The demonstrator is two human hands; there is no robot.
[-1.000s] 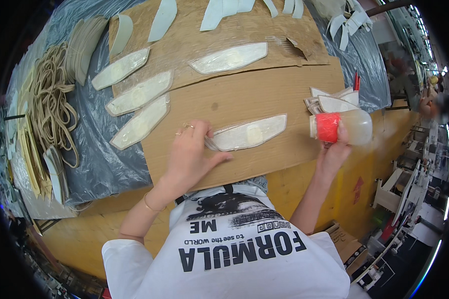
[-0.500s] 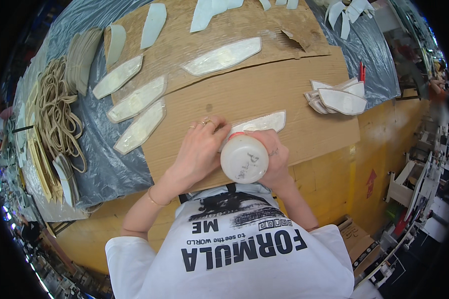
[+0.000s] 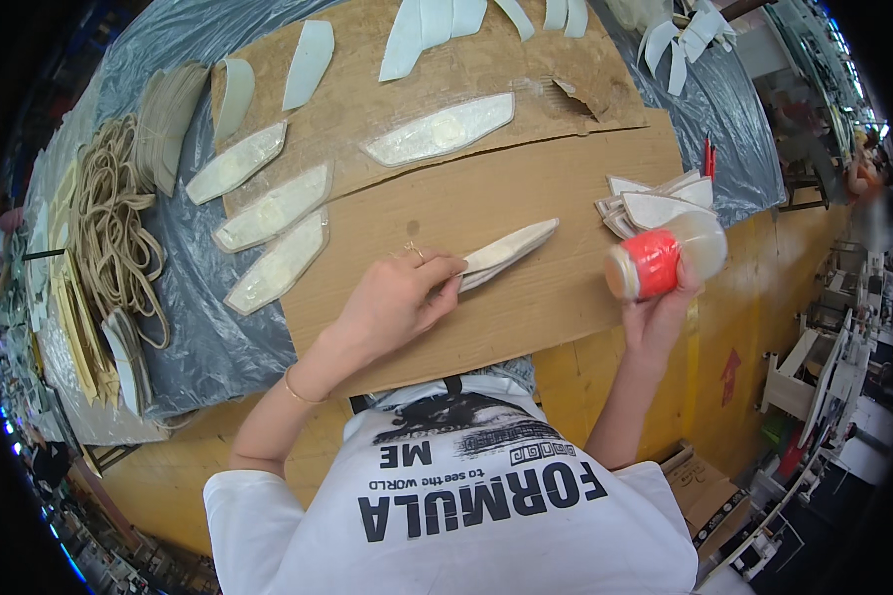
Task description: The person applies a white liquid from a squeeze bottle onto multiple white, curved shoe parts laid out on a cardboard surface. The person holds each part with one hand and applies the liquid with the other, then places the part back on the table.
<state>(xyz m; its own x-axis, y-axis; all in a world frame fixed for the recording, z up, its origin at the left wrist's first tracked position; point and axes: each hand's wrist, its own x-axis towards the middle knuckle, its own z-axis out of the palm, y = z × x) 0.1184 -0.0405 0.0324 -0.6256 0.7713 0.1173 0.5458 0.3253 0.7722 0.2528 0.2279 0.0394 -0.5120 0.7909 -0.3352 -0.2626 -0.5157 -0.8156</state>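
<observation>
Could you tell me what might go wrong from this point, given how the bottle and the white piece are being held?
The right hand holds the clear bottle with the red band on its side over the table edge, so it might drip or slip to the floor. The left hand pins the folded white piece only at one end, so it could spring open. The bottle is also close to the stack of white pieces and might knock or soil it.
</observation>
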